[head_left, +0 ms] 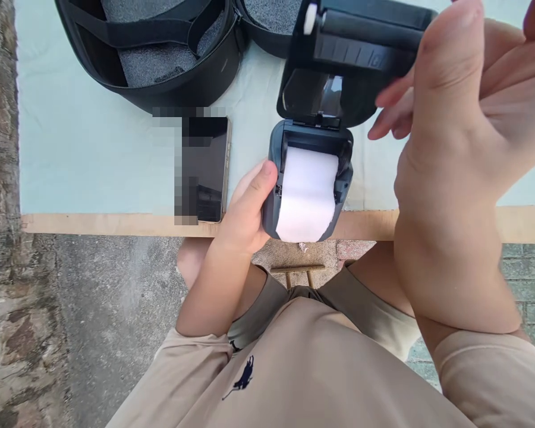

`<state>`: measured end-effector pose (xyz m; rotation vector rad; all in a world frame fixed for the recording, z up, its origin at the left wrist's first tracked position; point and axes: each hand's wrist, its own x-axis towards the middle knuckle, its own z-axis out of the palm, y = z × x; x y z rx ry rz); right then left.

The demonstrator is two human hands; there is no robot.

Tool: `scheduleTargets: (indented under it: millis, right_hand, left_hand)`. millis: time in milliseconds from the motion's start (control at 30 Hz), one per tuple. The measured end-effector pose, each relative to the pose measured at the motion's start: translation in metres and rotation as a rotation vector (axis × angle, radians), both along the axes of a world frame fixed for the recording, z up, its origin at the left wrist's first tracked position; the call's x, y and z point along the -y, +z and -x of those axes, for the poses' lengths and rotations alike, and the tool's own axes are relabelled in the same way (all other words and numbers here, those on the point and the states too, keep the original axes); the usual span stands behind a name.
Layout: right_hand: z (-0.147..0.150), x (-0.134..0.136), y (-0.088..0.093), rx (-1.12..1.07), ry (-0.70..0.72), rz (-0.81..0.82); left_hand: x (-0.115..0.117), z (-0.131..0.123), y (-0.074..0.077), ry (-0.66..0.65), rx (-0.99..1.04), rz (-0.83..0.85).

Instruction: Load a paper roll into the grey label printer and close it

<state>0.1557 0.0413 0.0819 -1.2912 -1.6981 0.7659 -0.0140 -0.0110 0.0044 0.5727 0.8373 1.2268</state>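
A small black portable printer [271, 220] is tilted over the table's front edge, with a white paper roll [310, 190] in its open compartment. My left hand [249, 202] is closed around the printer's left side, thumb on the rim. The hinged lid [361, 53] stands raised above the body, showing a clear window and a white roller end. My right hand [468, 107] is at the lid's right edge, thumb in front and fingertips partly behind it. It appears to hold the lid; the exact contact is hidden.
A black zip case [196, 89] with grey foam lies open at the back left. A dark phone [211, 172], partly pixelated, lies left of the printer near the wooden front edge [116, 224] of the pale-covered table [93, 154]. My legs are under the table.
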Motion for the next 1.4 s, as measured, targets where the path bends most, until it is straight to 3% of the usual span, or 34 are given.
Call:
scheduleTargets:
  millis: [100, 167, 300, 467, 767, 867, 967, 1033, 1167, 1267, 1400]
  right_hand:
    - [0.007, 0.006, -0.009, 0.07, -0.13, -0.254]
    - [0.01, 0.011, -0.013, 0.161, -0.065, -0.281]
    - [0.012, 0.015, -0.013, 0.505, 0.176, -0.219]
    - [0.014, 0.017, -0.011, 0.835, 0.16, -0.121]
    - [0.011, 0.018, -0.019, 0.926, 0.191, -0.2]
    - [0.009, 0.02, -0.013, 0.827, 0.196, -0.139]
    - [0.002, 0.025, -0.004, 0.595, 0.237, -0.053]
    - [-0.005, 0.027, -0.003, 0.328, 0.211, 0.03]
    - [-0.022, 0.018, -0.016, -0.446, 0.041, 0.294]
    - [-0.028, 0.008, -0.032, -0.533, -0.002, 0.454]
    - [-0.028, 0.005, -0.054, -0.521, -0.052, 0.385]
  left_hand:
    - [0.0, 0.001, -0.002, 0.049, -0.034, 0.033]
    - [0.0, 0.002, -0.004, 0.036, -0.015, 0.035]
    - [-0.001, 0.004, -0.005, -0.061, 0.071, 0.017]
    - [0.001, 0.006, 0.0, -0.108, 0.063, -0.008]
    - [0.001, 0.005, 0.004, -0.127, -0.032, -0.013]
    - [0.001, 0.006, 0.003, -0.126, -0.023, -0.023]
    - [0.002, 0.006, 0.003, -0.118, -0.006, -0.015]
    - [0.001, 0.007, 0.003, -0.103, -0.004, 0.001]
    - [0.0, 0.006, 0.005, -0.068, -0.009, 0.078]
    - [-0.001, 0.005, 0.007, -0.052, 0.03, 0.103]
    - [-0.002, 0.001, 0.004, -0.009, 0.018, 0.095]
